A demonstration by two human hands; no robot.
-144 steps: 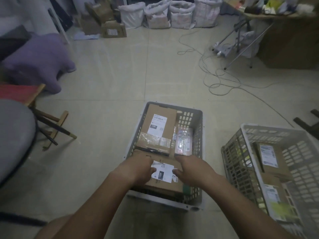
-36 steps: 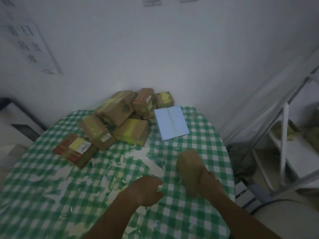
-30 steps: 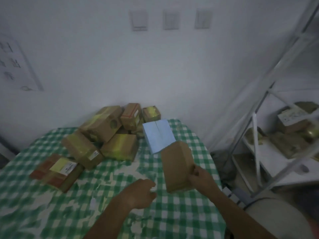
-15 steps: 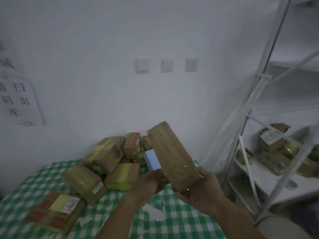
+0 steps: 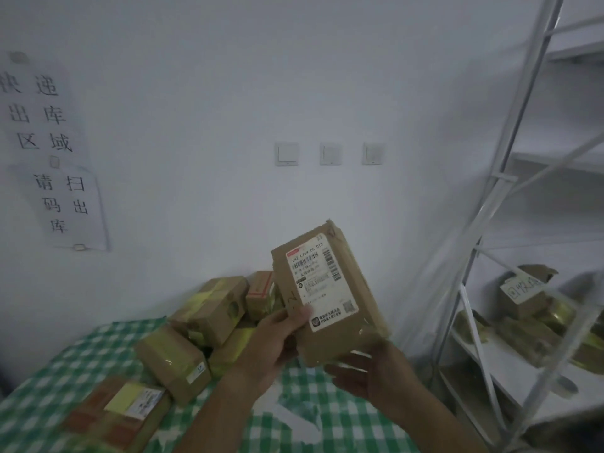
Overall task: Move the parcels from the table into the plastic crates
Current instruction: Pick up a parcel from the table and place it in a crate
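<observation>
Both hands hold a flat brown cardboard parcel [image 5: 330, 299] up in the air above the table, its white shipping label facing me. My left hand [image 5: 277, 338] grips its lower left edge with the thumb on the front. My right hand [image 5: 369, 371] cups its bottom right corner from below. Several other brown parcels [image 5: 209, 308] lie piled on the green checked table [image 5: 108, 351] against the wall, and a reddish one with a yellow label [image 5: 121, 410] lies nearer. No crate is in view.
A white metal shelf rack [image 5: 510, 223] stands at the right, with taped parcels [image 5: 529, 325] on its lower shelf. The white wall behind carries paper signs [image 5: 58, 178] and three switches [image 5: 330, 153].
The parcel has been lifted off the table and turned over, so its label now faces me. My left hand came up from the tablecloth and took hold of it. The view has tilted upward.
</observation>
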